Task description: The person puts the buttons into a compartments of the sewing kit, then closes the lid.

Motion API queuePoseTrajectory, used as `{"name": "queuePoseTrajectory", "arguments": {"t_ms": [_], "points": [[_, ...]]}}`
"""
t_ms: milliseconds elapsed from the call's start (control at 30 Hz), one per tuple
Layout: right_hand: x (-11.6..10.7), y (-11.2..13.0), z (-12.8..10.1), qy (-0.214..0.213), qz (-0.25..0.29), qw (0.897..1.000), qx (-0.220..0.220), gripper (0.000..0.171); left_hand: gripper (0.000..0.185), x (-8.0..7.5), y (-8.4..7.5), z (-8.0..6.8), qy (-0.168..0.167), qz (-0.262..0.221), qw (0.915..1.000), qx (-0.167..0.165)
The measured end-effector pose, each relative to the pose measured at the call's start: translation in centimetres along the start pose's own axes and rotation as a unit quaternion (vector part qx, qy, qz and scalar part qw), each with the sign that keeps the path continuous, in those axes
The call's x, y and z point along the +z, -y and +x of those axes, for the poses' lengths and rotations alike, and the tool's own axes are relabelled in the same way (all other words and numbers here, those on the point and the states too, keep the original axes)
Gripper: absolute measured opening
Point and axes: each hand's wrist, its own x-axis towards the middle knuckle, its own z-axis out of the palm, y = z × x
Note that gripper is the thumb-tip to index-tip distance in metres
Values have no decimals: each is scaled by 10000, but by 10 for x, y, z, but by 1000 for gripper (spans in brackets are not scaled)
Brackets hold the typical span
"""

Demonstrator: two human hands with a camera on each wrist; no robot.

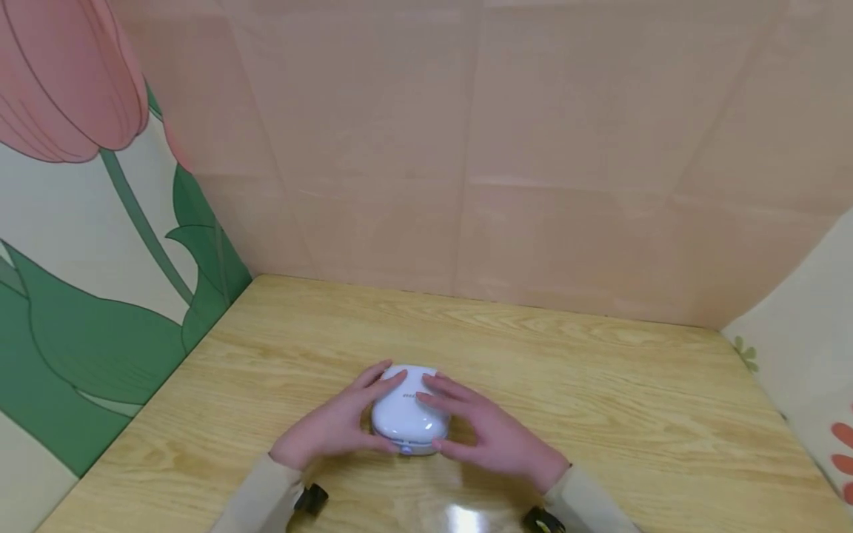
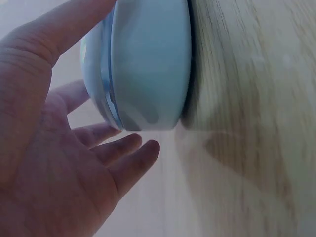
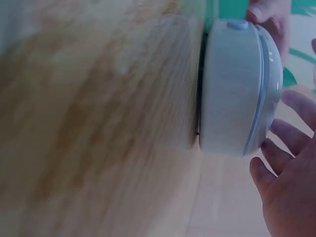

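Note:
A glossy white rounded case (image 1: 411,414) sits on the wooden table, its lid closed, with small lettering on top and a small button (image 3: 238,24) on its front. My left hand (image 1: 333,426) curves round its left side, thumb at the front by the button and fingers on the lid and back edge. In the left wrist view two of that hand's fingertips (image 2: 150,148) stand apart from the wall. From the right, my right hand (image 1: 496,437) holds it, fingers on the lid and thumb near the front. The case's contents are hidden.
The light wood table (image 1: 600,400) reaches back to a creased pinkish cloth backdrop (image 1: 466,148). On the left stands a panel with a tulip print (image 1: 73,81); a pale wall (image 1: 800,333) with red and green prints borders the right. Black wrist straps (image 1: 311,499) show near both sleeves.

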Motion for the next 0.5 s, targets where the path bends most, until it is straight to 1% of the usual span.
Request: {"name": "queuePoseTrajectory", "arguments": {"t_ms": [100,200,400,500], "points": [[0,4,0,119,-400,9990,-163,60,97,2,-4,-1,-33,146,9999,71],[3,5,-1,229,-836,9958,-302,59,92,3,-7,-2,-76,381,9991,179],[8,6,-1,205,-1530,9869,-463,52,81,3,-11,-5,-197,754,9961,410],[12,6,1,185,-1895,9802,-538,50,78,3,-12,-6,-266,881,9946,484]]}}
